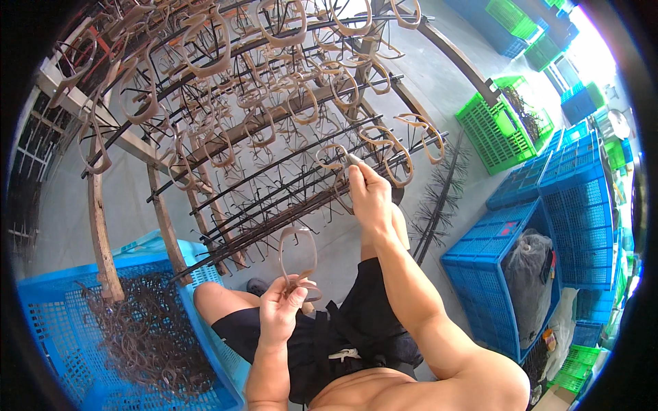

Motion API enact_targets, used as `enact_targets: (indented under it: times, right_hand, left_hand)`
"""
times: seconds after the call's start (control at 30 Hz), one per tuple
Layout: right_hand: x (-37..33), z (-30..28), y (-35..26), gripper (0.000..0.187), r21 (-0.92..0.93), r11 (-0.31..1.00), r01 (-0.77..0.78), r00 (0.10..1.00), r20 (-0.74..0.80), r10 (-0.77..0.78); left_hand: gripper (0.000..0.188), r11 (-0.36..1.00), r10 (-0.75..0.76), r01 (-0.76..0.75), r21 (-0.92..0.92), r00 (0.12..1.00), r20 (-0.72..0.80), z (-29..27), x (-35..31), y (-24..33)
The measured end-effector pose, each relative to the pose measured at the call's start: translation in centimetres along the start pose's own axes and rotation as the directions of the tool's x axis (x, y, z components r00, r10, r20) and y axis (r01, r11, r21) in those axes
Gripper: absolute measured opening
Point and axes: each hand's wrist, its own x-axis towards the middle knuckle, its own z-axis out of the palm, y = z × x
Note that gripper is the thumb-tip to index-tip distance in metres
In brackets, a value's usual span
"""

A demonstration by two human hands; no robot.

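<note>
My left hand [277, 312] is closed around the lower part of a brown eyeglass frame [316, 255], held upright above my lap. Reaching forward, my right hand [371, 198] is closed with its fingertips at the edge of a rack [223, 140]. Another eyeglass frame [332, 167] touches or lies right beside those fingertips; a small grey tip shows between them, and I cannot tell what it belongs to. Several rows of brown and tan frames hang from black hooked rods [274, 202] on the rack. The rods nearest me carry bare hooks along most of their length.
At my left stands a blue crate [51, 274] holding a heap of brown frames [147, 335]. A hooked rod [442, 198] lies right of the rack. Further right are a green crate [480, 133] and stacked blue crates [473, 264], one with a plastic bag [531, 274].
</note>
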Motion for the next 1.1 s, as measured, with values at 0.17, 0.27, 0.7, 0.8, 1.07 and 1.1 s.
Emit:
enact_targets:
  times: [0.17, 0.27, 0.7, 0.8, 1.07, 1.1]
  right_hand:
    - [-0.3, 0.0, -1.0, 0.028, -0.091, 0.996, 0.023, 1.000, -0.008, -0.024]
    - [-0.3, 0.1, -0.7, 0.028, -0.053, 0.998, 0.032, 0.999, 0.002, -0.032]
    - [-0.3, -2.0, -1.5, 0.027, -0.194, 0.976, 0.095, 0.995, -0.022, -0.101]
    - [-4.7, -2.3, -5.6, 0.029, -0.624, 0.615, 0.482, 0.817, 0.068, -0.572]
    - [-6.4, -1.6, -4.6, 0.016, 0.273, 0.899, 0.343, 0.574, 0.696, -0.430]
    - [-6.2, -0.9, -4.2, 0.018, 0.240, 0.961, 0.134, 0.795, 0.553, -0.249]
  left_hand:
    - [0.022, 0.996, 0.076, -0.074, -0.053, 0.996, 0.038, -0.8, 0.2, -1.5]
    - [0.021, 0.992, 0.097, -0.094, -0.081, 0.995, 0.032, 0.2, 0.2, -1.7]
    - [0.020, 0.996, -0.042, 0.054, -0.065, 0.984, 0.171, 0.8, 0.1, 0.2]
    - [0.018, 0.956, -0.174, 0.135, 0.259, 0.975, 0.135, 0.5, -0.2, 2.7]
    - [0.028, 0.926, 0.365, -0.335, 0.175, 0.913, -0.184, -5.1, -0.3, 3.3]
    - [0.026, 0.890, 0.447, -0.368, 0.270, 0.819, -0.359, -7.3, -0.6, 3.6]
